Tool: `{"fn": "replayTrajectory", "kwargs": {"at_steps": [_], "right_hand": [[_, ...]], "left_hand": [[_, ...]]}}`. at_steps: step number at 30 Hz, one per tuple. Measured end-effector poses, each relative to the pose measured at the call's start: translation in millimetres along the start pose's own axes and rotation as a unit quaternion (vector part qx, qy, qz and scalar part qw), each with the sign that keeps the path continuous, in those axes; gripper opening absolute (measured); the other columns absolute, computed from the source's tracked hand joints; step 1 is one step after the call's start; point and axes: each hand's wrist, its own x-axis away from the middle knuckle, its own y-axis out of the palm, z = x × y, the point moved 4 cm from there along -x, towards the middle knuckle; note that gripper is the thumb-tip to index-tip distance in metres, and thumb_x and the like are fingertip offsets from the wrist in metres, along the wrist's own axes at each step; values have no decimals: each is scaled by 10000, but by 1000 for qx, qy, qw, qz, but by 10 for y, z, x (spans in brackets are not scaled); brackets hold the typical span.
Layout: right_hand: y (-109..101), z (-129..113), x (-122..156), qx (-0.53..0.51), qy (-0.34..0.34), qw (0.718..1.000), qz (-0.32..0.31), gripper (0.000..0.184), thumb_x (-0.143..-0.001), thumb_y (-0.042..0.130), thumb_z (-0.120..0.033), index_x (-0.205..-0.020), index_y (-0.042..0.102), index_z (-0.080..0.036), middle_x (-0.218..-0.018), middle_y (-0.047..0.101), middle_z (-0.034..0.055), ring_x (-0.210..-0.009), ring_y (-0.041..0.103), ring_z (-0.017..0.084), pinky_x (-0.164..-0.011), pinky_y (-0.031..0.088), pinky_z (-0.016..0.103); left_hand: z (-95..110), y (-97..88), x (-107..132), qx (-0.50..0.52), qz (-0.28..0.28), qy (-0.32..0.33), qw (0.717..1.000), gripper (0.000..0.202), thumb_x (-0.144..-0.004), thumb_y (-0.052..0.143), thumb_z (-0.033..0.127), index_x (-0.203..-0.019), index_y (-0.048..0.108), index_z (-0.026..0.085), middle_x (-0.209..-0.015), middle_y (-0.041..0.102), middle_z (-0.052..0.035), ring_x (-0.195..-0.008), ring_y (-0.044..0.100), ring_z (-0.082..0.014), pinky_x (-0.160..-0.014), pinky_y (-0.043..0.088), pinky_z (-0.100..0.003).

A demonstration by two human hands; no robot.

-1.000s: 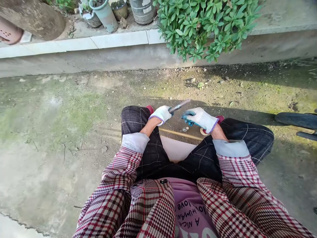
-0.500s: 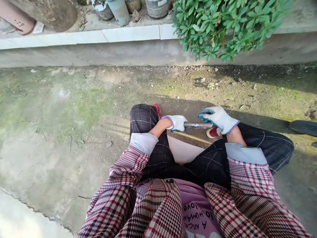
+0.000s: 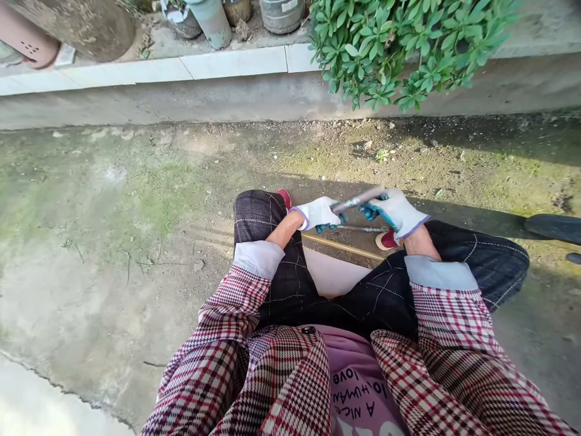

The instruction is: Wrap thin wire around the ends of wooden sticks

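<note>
My left hand, in a white glove with teal palm and fingers, is closed around a grey rod with silvery wrapping near the grip. The rod tilts up to the right and its far end blurs. Below it a second thin, silvery-wrapped rod points right from the same hand; whether the two are joined is hidden. My right hand, gloved alike, has its fingers curled beside the raised rod's far end. What those fingers hold, if anything, I cannot make out.
A yellowish strip and a pale surface lie between my knees. A low ledge crosses ahead, with pots and a leafy bush on it. A dark object is at the right edge.
The grey rod has swung up at its right end, and a second rod now shows below it. My right hand's fingers have curled, and the hand has shifted slightly left.
</note>
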Motion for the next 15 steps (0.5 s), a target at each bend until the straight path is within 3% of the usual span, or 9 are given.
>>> {"fn": "replayTrajectory", "kwargs": {"at_steps": [3, 5, 7, 10, 13, 15], "right_hand": [[145, -62, 96, 28, -6, 999, -45, 146, -667, 789, -313, -710, 706, -201, -638, 708, 24, -505, 604, 135, -500, 536, 254], [230, -108, 187, 47, -7, 996, -82, 120, -686, 767, -307, -703, 710, -202, -648, 714, 27, -508, 601, 134, -496, 528, 252], [275, -143, 269, 78, -8, 991, -112, 108, -702, 750, -306, -707, 725, -200, -656, 717, 34, -512, 596, 137, -484, 512, 252], [256, -193, 334, 141, -35, 982, -119, 117, -716, 738, -321, -709, 745, -205, -642, 704, 26, -536, 597, 152, -486, 497, 259], [171, -236, 328, 160, -64, 982, -77, 146, -710, 737, -348, -722, 753, -204, -645, 694, 11, -547, 578, 146, -500, 480, 258], [104, -245, 294, 135, -62, 988, -42, 186, -701, 741, -371, -749, 758, -192, -637, 679, 8, -530, 546, 132, -479, 436, 247]], "left_hand": [[-17, -62, -75, -23, 31, 22, 999, 345, -855, 594, 174, -1177, 716, 156, -758, 664, -5, -515, 512, -73, -509, 469, -185], [-80, -122, -143, -110, 71, 0, 991, 340, -890, 564, 194, -1194, 712, 160, -839, 712, -38, -593, 587, -102, -585, 515, -208], [-156, -171, -212, -253, 101, -23, 962, 310, -908, 558, 204, -1162, 730, 160, -967, 755, -87, -781, 686, -160, -753, 564, -253], [-278, -203, -294, -401, 126, -48, 906, 324, -923, 523, 159, -1160, 743, 148, -1132, 753, -162, -1059, 716, -264, -968, 549, -365], [-376, -146, -326, -464, 94, -75, 878, 378, -907, 507, 101, -1205, 735, 144, -1176, 740, -188, -1132, 710, -309, -993, 548, -419], [-363, -49, -307, -499, 46, -57, 863, 379, -920, 497, 108, -1205, 741, 159, -1175, 744, -175, -1138, 711, -307, -993, 547, -411]]}}
